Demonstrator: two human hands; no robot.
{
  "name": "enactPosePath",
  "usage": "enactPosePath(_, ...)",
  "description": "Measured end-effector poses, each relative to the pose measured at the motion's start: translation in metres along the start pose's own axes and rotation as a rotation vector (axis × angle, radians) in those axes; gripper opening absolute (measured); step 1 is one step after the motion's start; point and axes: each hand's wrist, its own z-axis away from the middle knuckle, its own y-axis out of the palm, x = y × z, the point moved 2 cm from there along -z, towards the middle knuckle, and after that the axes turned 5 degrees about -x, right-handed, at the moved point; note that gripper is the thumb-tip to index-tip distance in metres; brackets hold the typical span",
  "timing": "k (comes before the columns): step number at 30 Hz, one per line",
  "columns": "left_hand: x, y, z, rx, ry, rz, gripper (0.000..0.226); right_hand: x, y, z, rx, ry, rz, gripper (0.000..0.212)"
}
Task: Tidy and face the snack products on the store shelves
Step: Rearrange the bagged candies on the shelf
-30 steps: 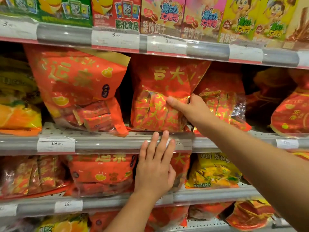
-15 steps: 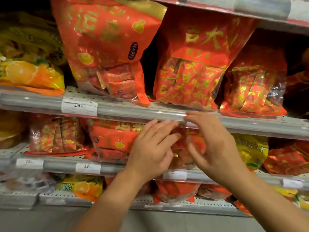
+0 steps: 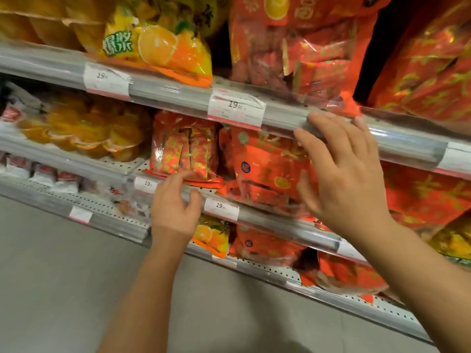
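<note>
While the left hand (image 3: pixel 175 205) curls its fingers over the front rail (image 3: pixel 270 220) of the middle shelf, thumb under the rail, the right hand (image 3: pixel 341 174) is spread wide, fingers straight, in front of a red snack bag (image 3: pixel 265 171) on that shelf; contact with the bag cannot be confirmed. A second red bag (image 3: pixel 184 151) stands just left of it, with a bag of orange sweets (image 3: pixel 84 131) further left. Price tags (image 3: pixel 235 108) sit on the upper rail, below a yellow orange-print bag (image 3: pixel 158 44).
</note>
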Motion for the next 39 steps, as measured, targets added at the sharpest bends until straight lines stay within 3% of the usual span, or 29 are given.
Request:
enactPosePath(6,0.015,-0.019,-0.013,-0.027,-0.241,0.038,0.044,0.015,0.024,0.001,-0.166,0.131,0.015,0.06)
enactPosePath(10,0.019,-0.02,-0.049,0.014,-0.222,-0.022,0.044,0.016,0.026,-0.002,-0.145,0.141,0.045,0.066)
enactPosePath(15,0.028,-0.015,-0.102,0.075,-0.381,-0.042,0.072,0.014,0.03,0.003,-0.122,0.123,0.084,0.07)
enactPosePath(18,0.035,-0.012,-0.12,0.143,-0.451,-0.04,0.076,0.016,0.032,0.002,-0.118,0.13,0.091,0.07)
enactPosePath(25,0.084,-0.001,-0.145,0.223,-0.479,0.044,0.104,0.014,0.035,0.003,-0.113,0.106,0.123,0.073)
enactPosePath(29,0.043,-0.013,-0.133,0.192,-0.404,0.052,0.062,0.013,0.036,0.004,-0.103,0.091,0.131,0.07)
enactPosePath(33,0.024,-0.029,-0.12,0.045,-0.343,-0.021,0.079,0.011,0.039,0.004,-0.13,0.082,0.134,0.064)
enactPosePath(36,0.019,-0.045,-0.092,-0.062,-0.36,0.078,0.072,0.013,0.042,0.003,-0.169,0.102,0.132,0.065)
enactPosePath(39,0.012,-0.056,-0.046,-0.256,-0.354,0.163,0.025,0.014,0.043,0.003,-0.191,0.103,0.144,0.065)
